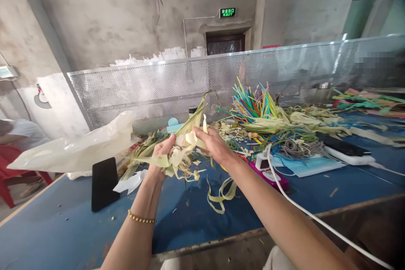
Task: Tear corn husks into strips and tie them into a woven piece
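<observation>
A bunch of pale yellow-green corn husks (184, 148) is held up over the blue table by both my hands. My left hand (162, 152), below a gold bead bracelet, is closed round its left side, thumb up. On the other side my right hand (212, 144) pinches the husks with thumb and fingers. One long green leaf rises from the bunch to the upper right, and curled ends hang beneath it. A loose husk strip (221, 197) lies on the table under my right hand.
A black phone (104, 183) and a plastic bag (85, 147) are at left. At right lie colourful sticks (255, 103), more husks (268, 127), grey cord (299, 147), a purple power strip (272, 177) with a white cable, and a blue mask (308, 165). A perforated metal screen (152, 93) stands behind.
</observation>
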### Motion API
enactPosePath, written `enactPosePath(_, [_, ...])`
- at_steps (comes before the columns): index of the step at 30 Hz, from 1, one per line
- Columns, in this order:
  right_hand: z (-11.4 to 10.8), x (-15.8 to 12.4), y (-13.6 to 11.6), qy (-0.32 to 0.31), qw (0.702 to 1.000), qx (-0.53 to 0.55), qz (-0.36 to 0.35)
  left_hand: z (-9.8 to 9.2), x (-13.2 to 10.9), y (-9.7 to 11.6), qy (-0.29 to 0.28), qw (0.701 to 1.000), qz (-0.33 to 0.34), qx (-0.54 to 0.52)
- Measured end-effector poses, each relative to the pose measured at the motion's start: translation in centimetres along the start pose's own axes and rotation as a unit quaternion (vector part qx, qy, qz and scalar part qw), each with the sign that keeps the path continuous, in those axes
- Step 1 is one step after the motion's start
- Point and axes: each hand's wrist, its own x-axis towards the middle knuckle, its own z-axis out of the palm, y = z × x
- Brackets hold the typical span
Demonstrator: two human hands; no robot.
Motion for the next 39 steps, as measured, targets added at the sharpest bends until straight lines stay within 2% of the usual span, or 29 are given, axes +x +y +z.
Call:
enactPosePath(3, [0.3,-0.5,-0.4,-0.005,0.989,0.136,0.061,-0.1,0.2,-0.1,0.051,0.996,0.041,0.055])
enactPosePath(5, [0.2,-0.7,-0.7,0.005,0.981,0.172,0.085,-0.4,0.4,-0.2,0.061,0.989,0.089,0.102])
enactPosePath(8, [-0.3,-0.9,-0.9,0.016,0.978,0.184,0.101,-0.8,0.8,-0.4,0.028,0.969,0.169,0.177])
enactPosePath(10, [-0.5,-1.1,-0.8,0.005,0.979,0.179,0.098,-0.8,0.9,-0.6,-0.002,0.961,0.186,0.202])
enactPosePath(12, [-0.4,-1.3,-0.6,-0.02,0.981,0.17,0.093,-0.7,0.7,-0.6,-0.024,0.963,0.174,0.206])
enactPosePath(15, [0.0,-1.5,0.0,-0.055,0.982,0.161,0.086,-0.2,0.0,-0.4,-0.019,0.973,0.145,0.181])
enactPosePath(18, [0.4,-1.5,0.6,-0.076,0.978,0.17,0.09,0.4,-0.9,0.1,-0.009,0.994,0.079,0.07])
enactPosePath(21, [0.4,-1.5,1.3,-0.065,0.973,0.185,0.118,0.8,-1.4,0.5,-0.004,0.999,0.039,-0.023])
enactPosePath(24, [0.1,-1.3,1.9,-0.047,0.97,0.193,0.14,0.8,-1.3,0.4,0.019,0.997,0.057,-0.041])
enactPosePath(29, [-0.1,-0.9,2.4,0.024,0.977,0.172,0.123,0.6,-0.7,0.2,0.034,0.994,0.096,-0.049])
enactPosePath(35, [0.0,-1.0,2.3,0.007,0.978,0.167,0.123,0.2,-0.7,0.5,0.025,0.997,0.068,-0.025])
enactPosePath(39, [-0.2,-1.1,1.7,0.035,0.973,0.189,0.127,-0.6,-0.2,0.4,0.009,0.998,0.067,-0.011])
